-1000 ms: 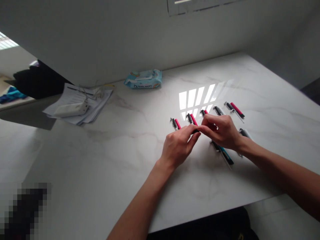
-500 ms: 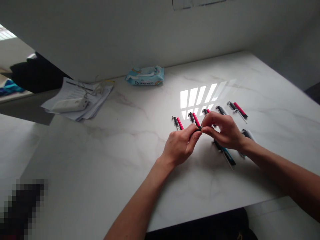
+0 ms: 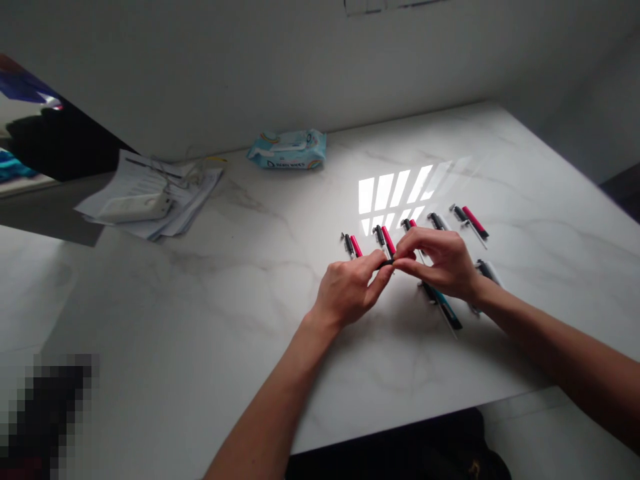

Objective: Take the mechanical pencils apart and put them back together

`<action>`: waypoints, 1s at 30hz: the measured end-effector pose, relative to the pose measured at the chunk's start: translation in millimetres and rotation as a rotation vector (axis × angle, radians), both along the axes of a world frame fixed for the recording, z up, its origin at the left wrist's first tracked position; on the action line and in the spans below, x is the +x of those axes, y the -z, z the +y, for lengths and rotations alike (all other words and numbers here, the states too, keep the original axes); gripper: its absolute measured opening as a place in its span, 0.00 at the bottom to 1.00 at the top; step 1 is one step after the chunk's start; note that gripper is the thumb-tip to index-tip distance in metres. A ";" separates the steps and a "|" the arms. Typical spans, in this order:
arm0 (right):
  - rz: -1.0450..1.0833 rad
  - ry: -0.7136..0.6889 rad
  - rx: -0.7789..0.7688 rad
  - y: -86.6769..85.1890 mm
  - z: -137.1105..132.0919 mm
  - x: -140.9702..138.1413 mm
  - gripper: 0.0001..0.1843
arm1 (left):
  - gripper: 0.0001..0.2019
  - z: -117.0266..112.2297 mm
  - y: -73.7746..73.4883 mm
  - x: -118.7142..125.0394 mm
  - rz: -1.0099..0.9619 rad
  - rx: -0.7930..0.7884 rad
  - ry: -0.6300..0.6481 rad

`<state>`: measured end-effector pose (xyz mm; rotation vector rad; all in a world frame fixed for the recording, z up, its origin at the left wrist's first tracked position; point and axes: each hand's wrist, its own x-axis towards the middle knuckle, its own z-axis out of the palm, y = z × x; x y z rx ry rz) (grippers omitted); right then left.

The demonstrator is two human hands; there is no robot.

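My left hand [image 3: 350, 292] and my right hand [image 3: 437, 261] meet fingertip to fingertip above the white marble table [image 3: 250, 320], both pinched on one small dark pen part [image 3: 387, 263]. Just behind them lies a row of several red and black pen pieces: one pair at the left [image 3: 353, 245], another behind my fingers [image 3: 385, 238], a third at the far right [image 3: 470, 221]. A teal and black pen [image 3: 443, 307] lies under my right wrist. What exactly sits between my fingers is mostly hidden.
A pack of wet wipes [image 3: 287, 149] lies near the wall at the back. A stack of papers with a white device and cable [image 3: 147, 200] sits at the back left. A bright window reflection [image 3: 395, 190] falls on the table behind the pens.
My two hands stay pinched together and have shifted only slightly left. The view has moved a little; the pens on the table lie as before.
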<state>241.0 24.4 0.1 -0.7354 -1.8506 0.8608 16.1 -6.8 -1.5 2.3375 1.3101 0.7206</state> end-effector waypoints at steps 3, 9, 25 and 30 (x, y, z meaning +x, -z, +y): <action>-0.013 0.053 -0.016 2.2 -1.0 -2.9 0.08 | 0.18 0.7 2.2 -0.6 0.034 0.014 -0.017; 0.111 0.061 -0.142 9.7 -2.8 -10.9 0.06 | 0.16 4.7 2.9 -5.9 0.008 -0.030 -0.037; 0.350 -0.148 -0.276 -16.6 18.5 12.6 0.16 | 0.24 14.3 -15.2 -10.1 -0.803 -1.170 0.181; -0.231 -0.281 -0.097 -16.7 20.0 13.3 0.06 | 0.22 26.6 -16.6 -5.1 -1.052 -0.720 -0.183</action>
